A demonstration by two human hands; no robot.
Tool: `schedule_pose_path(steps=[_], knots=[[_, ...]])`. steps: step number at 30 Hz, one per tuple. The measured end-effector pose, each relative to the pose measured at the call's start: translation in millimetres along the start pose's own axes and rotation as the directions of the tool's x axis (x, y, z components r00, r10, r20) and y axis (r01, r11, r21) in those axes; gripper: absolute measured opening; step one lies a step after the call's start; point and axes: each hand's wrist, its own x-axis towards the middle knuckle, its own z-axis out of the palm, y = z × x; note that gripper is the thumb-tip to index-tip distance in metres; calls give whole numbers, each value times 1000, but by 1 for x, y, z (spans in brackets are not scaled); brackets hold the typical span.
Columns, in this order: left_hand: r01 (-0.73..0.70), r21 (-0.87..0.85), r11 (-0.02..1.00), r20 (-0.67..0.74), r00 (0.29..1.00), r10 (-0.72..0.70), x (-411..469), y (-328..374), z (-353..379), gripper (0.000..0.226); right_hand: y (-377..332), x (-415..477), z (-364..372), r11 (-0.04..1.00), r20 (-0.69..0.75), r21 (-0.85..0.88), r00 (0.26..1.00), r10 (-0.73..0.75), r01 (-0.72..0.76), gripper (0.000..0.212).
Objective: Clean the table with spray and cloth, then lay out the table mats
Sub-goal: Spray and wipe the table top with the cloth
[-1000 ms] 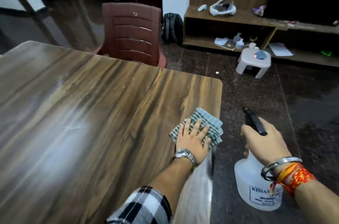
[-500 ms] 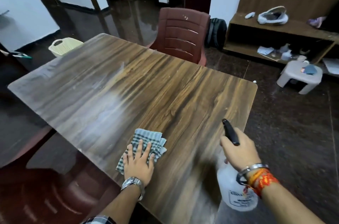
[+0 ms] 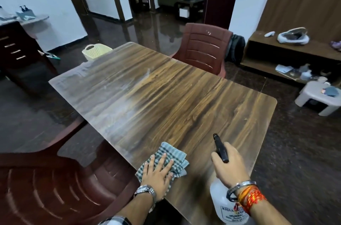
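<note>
Fingers (image 3: 162, 160) of left hand (image 3: 158, 175): are being held straight and spread, flat on the cloth (image 3: 174, 152). Nothing is being gripped; the cloth is only being pressed down.
Position of cloth: is being pinned against the table (image 3: 166, 99) at the edge nearest the person.
Look of cloth: a folded check weave in grey-green and white, its layers fanning out at the right side.
Handling of cloth (judged): soft, light and limp. It is likely to bunch if pushed from one edge, so it is best driven by a flat palm over the folded middle.
Grip of right hand (image 3: 230, 167): is being wrapped round the neck of the spray bottle (image 3: 223, 204), fingers curled beneath the black spray head (image 3: 220, 148). Whether the trigger is being squeezed cannot be told.
Position of spray bottle: is being held upright over the near end of the table, right of the cloth and apart from it.
Look of spray bottle: a translucent white body with a printed label, partly being hidden by the wrist.
Handling of spray bottle (judged): rigid plastic, its weight depending on a fill level that cannot be read, and possibly slick if wet. The neck is the sound place to hold.
Surface of table: dark wood grain, with a pale hazy sheen lying over the left and far parts.
Whereabouts of table mats: none are being shown.
Seating: a near chair (image 3: 55, 188) is standing at the left, a far chair (image 3: 204, 49) at the opposite side.
Background: a cream basket (image 3: 94, 52) beyond the far corner, and a white stool (image 3: 317, 95) at the right.
</note>
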Motion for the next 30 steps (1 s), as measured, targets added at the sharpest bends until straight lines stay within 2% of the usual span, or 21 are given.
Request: schedule_pose_path(steps=[6,8,10,11,13,15,17,20,23,25,30], knots=[[-138,7,990,-21,990,138,-2,-16,-10,87,-16,-19,43,997,-29,-71,999,22,-24,18],[-135,-27,991,-28,991,134,1,-39,-21,76,-26,-27,67,996,-46,-67,998,48,-51,17],[-83,-102,991,-26,996,81,11,-78,-39,51,-42,-37,92,996,-71,-70,996,50,-55,17],[-52,-195,979,-22,999,48,16,-98,-50,45,-49,-41,103,996,-81,-66,996,47,-52,17],[16,-380,925,-49,998,-37,16,-151,-79,40,-71,-53,136,998,-95,-48,995,40,-45,17],[27,-468,883,-139,985,-103,1,-201,-113,37,-96,-64,170,1000,-108,-12,994,16,-17,15],[34,-508,861,-227,959,-172,-20,-241,-143,35,-121,-71,197,998,-109,-22,993,-55,53,15],[80,-555,828,-283,918,-279,-53,-302,-184,35,-171,-75,242,989,-79,-34,986,-149,147,19],[95,-569,817,-345,874,-342,-74,-345,-220,38,-218,-60,277,946,-86,-6,942,-324,325,23],[125,-603,788,-353,844,-404,-92,-374,-240,33,-250,-48,305,902,-74,-22,899,-432,432,24],[171,-665,727,-356,783,-510,-117,-448,-265,30,-313,-50,380,854,-32,-57,854,-519,517,28]])
